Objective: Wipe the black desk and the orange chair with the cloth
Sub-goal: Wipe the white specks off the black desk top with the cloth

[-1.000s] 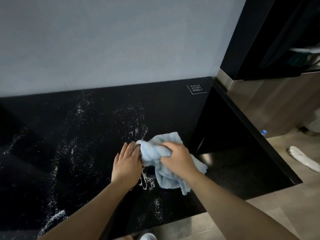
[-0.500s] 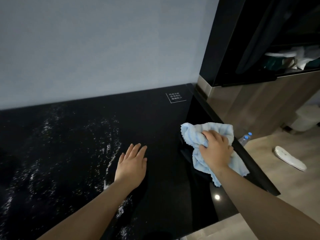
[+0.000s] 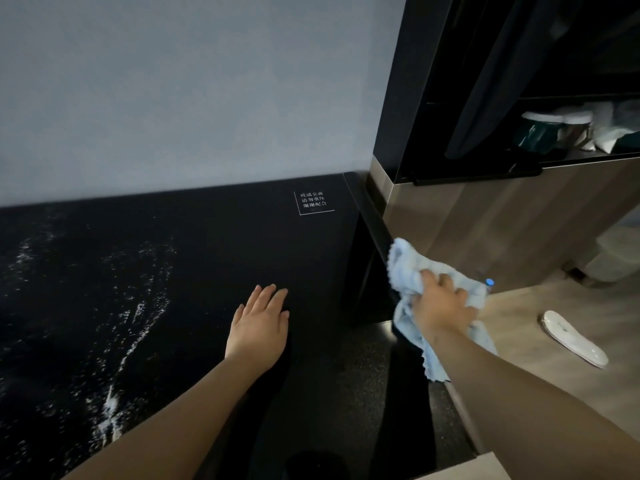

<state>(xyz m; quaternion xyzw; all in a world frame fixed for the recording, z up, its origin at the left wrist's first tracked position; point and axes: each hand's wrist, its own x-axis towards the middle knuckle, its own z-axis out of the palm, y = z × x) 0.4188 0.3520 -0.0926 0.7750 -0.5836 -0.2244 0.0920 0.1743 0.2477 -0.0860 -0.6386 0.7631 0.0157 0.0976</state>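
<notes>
The right hand (image 3: 440, 306) has its grip bunched tight around the cloth (image 3: 403, 268), at the right edge of the worktop (image 3: 214, 258), partly out over the floor (image 3: 554, 341). The left hand (image 3: 259, 323) lies flat on the glass, fingers straight, holding nothing. White crumbs (image 3: 138, 320) streak the left of the worktop, well apart from the cloth. Likely risks: whatever the cloth carries drops onto the floor beside the slipper (image 3: 571, 337); the left streaks get missed; leaning hard on the flat hand loads a glass top that a printed notice (image 3: 313, 201) marks. No orange chair is in view
</notes>
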